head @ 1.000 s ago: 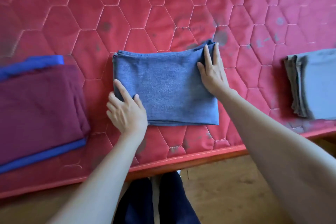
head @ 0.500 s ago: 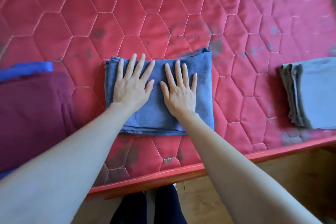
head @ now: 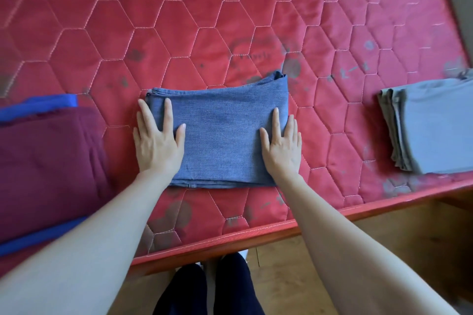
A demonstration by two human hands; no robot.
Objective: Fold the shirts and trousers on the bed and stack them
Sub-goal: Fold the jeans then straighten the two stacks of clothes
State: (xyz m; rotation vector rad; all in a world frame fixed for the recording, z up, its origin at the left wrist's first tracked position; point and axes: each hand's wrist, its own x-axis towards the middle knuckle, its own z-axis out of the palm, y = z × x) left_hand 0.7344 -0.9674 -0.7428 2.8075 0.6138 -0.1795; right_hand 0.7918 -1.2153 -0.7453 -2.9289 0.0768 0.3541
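Folded blue jeans (head: 220,133) lie flat on red quilted mattress (head: 230,20), near its front edge. Left hand (head: 157,140) presses the left end, right hand (head: 281,146) the right end; fingers straight, gripping nothing. Maroon folded garment (head: 46,161) left, grey folded stack (head: 435,125) right.

Legible text: none that I can make out. A faint dark printed mark (head: 252,55) sits on the red mattress (head: 179,20), too blurred to read.
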